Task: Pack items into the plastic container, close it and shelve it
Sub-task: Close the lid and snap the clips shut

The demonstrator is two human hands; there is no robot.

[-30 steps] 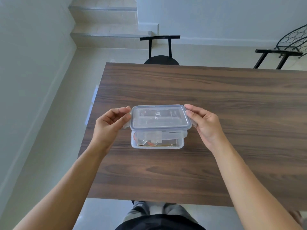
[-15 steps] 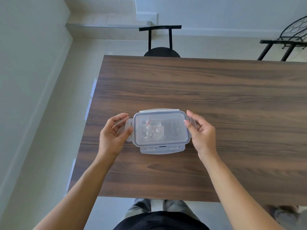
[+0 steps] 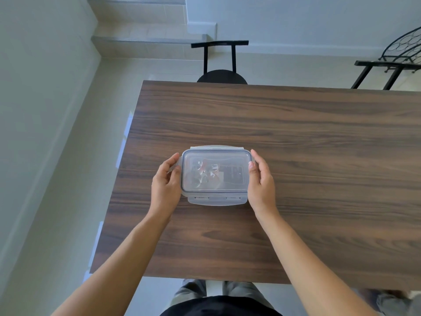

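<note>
A clear plastic container rests on the wooden table with its lid on top. Small items, some reddish and one dark, show through the lid. The lid's front flap and back flap stick outward. My left hand presses against the container's left end, its fingers over the left side flap. On the right end my right hand does the same, thumb at the lid's corner. Both side flaps are hidden by my fingers.
A black chair stands at the table's far edge. Another black chair and a wire rack stand at the far right. Steps rise at the back left. The table's left edge is near the container.
One second ago the lid was held above the container; it has come down onto it. Both hands have closed in on the two ends.
</note>
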